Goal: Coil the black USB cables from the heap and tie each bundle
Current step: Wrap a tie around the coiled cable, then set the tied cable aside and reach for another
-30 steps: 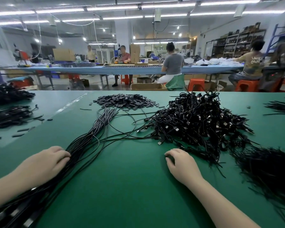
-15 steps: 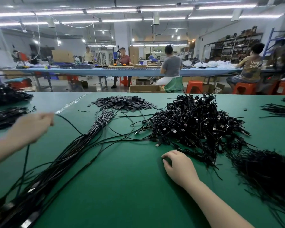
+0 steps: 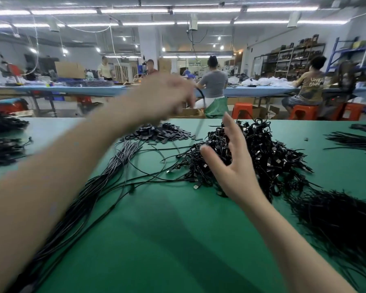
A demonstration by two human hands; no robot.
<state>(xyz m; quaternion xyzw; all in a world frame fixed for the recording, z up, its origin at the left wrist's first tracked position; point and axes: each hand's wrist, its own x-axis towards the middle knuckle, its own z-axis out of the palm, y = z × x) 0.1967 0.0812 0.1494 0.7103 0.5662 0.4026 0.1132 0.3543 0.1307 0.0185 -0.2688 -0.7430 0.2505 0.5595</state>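
Now the green table (image 3: pixel 178 240) fills the view, the heap of black USB cables (image 3: pixel 262 153) right of centre. Left hand (image 3: pixel 165 98), blurred, is raised and pinching one cable (image 3: pixel 201 115); right hand (image 3: pixel 232 166) hovers before the heap, fingers spread, holding nothing.

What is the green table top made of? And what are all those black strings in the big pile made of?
The green table top looks like a smooth rubber or vinyl mat: flat, even colour, with a soft dull sheen, though I can't be sure. The black cables in the heap look like wire in a matte plastic coat, since they bend in loose loops. Their plugs have small shiny tips that look like metal.
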